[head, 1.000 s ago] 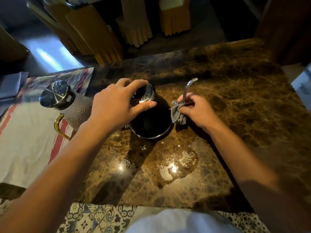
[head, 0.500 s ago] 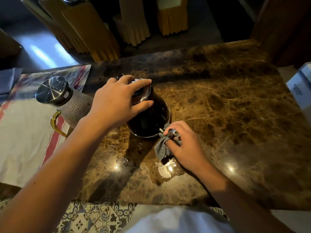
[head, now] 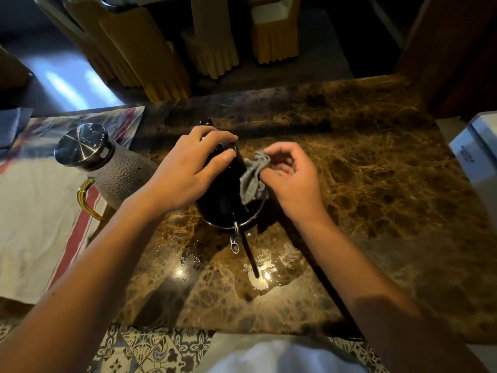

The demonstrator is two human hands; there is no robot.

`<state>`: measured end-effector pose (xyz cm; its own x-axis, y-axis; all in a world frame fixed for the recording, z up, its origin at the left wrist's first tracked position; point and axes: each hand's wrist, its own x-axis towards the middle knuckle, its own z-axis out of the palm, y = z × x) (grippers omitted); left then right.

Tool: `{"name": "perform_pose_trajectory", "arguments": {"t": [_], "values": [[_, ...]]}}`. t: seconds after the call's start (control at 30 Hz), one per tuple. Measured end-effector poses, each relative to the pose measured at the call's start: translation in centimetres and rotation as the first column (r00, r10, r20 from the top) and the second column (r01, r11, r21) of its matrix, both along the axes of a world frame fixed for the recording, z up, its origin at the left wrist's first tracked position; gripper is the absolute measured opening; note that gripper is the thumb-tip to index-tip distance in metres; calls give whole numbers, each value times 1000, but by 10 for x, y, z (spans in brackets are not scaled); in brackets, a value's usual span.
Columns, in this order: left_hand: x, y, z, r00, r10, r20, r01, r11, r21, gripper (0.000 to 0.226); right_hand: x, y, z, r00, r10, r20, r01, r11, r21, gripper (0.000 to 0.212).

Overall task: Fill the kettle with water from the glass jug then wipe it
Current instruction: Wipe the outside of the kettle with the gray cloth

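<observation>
The right hand (head: 291,181) has risen, pinching the cloth (head: 252,179) against the kettle (head: 228,203); left hand (head: 185,170) clasps its top.

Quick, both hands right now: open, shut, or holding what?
Left hand: grips the top of the black kettle.
Right hand: holds the grey cloth against the kettle's side.

We are gripping the black round kettle (head: 226,203) from above with our left hand (head: 185,168), while our right hand (head: 293,181), at its three o'clock, is pressing a crumpled grey cloth (head: 252,179) against its side.
</observation>
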<state>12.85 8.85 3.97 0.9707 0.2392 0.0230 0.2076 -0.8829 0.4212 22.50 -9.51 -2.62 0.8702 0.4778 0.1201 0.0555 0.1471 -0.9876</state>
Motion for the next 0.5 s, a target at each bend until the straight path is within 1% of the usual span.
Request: {"name": "perform_pose_trajectory", "arguments": {"t": [0.03, 0.13, 0.2, 0.27, 0.33, 0.4, 0.5], "values": [[0, -1, 0, 1000, 3, 8, -2, 1000, -5, 49, -2, 9, 0, 999, -39, 31, 39, 999, 8, 31], [-1, -1, -3, 1000, 5, 27, -5, 1000, 6, 48, -14, 29, -7, 966, -166, 197, 175, 984, -30, 22], [-2, -1, -3, 999, 4, 35, -4, 1000, 4, 48, -24, 37, -12, 948, -182, 260, 200, 979, -44, 23], [-2, -1, -3, 1000, 0, 28, 0, 1000, 5, 49, -33, 41, -17, 945, -126, 301, 160, 983, -91, 35], [-1, -1, -2, 1000, 3, 12, -3, 1000, 15, 51, -40, 41, -24, 947, -37, 318, 86, 986, -140, 44], [-1, -1, -1, 1000, 8, -2, -8, 1000, 17, 51, -43, 38, -36, 945, 40, 323, 25, 980, -195, 50], [-1, 0, -1, 1000, 3, -17, -3, 1000, 9, 49, -42, 26, -61, 953, 96, 286, -6, 954, -299, 56]]}}
